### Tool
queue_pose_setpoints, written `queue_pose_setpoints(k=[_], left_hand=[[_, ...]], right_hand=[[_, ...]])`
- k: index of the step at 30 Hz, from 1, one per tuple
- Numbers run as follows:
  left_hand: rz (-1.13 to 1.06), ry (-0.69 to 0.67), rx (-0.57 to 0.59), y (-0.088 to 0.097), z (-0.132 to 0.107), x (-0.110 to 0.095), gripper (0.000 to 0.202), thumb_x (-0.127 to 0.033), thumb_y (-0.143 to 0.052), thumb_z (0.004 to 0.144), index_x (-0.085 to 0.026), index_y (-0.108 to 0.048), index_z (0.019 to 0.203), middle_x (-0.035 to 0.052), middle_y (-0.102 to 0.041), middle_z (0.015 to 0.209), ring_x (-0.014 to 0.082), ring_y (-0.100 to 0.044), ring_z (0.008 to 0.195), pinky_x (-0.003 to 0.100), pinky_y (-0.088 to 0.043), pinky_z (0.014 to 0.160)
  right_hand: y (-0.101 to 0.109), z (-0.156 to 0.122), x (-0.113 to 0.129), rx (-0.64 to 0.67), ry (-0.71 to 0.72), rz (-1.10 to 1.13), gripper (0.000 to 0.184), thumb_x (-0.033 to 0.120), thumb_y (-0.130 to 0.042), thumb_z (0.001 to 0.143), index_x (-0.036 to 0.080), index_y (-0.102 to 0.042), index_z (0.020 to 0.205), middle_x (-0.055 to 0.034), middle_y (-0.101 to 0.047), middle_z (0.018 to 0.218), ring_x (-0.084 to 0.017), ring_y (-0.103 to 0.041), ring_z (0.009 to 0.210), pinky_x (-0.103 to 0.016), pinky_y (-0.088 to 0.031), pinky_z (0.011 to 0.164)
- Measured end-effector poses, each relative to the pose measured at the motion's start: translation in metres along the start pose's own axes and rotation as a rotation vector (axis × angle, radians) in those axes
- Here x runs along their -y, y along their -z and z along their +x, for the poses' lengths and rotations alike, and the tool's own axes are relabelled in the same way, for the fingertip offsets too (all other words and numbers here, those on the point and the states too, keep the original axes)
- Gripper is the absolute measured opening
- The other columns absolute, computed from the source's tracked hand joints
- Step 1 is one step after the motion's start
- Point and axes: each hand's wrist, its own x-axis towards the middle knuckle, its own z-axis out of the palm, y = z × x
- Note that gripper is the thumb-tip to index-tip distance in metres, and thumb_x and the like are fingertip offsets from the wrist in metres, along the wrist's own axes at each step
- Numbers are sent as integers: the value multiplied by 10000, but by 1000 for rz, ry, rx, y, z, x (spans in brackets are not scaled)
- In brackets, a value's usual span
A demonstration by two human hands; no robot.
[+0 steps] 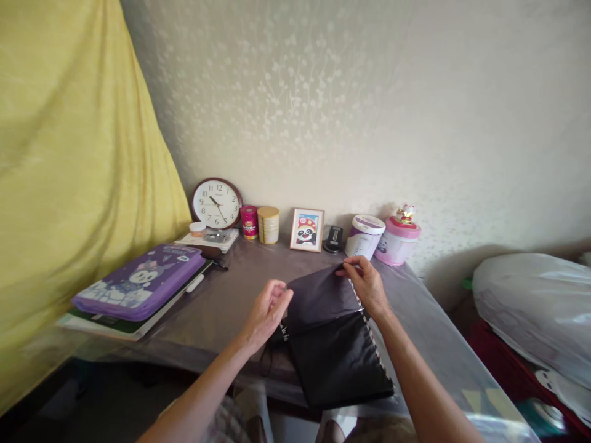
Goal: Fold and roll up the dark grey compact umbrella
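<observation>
A thin black fabric piece (339,363) with a black-and-white patterned edge hangs over the table's front edge; I cannot tell what kind of item it is. Its upper part looks sheer and is lifted off the tabletop. At the top right corner, my right hand (364,286) pinches the cloth between thumb and fingers. My left hand (269,311) is closed at the upper left corner, thumb and fingers together on the fabric's edge. Just below my left hand lies a small dark bit with white marks (282,332), partly hidden, and a thin dark cord loop beside it.
A purple cartoon case (143,280) lies on books at the left, by a yellow curtain (83,154). Along the wall stand a round clock (217,203), two cans, a panda picture frame (307,229), a black device (333,239) and two tubs (364,237). Plastic-wrapped bundles (535,314) sit right.
</observation>
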Motion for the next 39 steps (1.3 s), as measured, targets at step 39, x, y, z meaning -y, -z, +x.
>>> queue_pose_setpoints(k=[39], left_hand=[[470,87,-13,-25,42,70,539,-111,-434,785,-157,-305,1306,111,-615,981,216,-577,946,319,-410,814]], right_hand=[[34,-43,13,675,244,-585,179,402,-536,784,260,-587,882,-26,-628,997,-172,-585,936,-333,-475,823]])
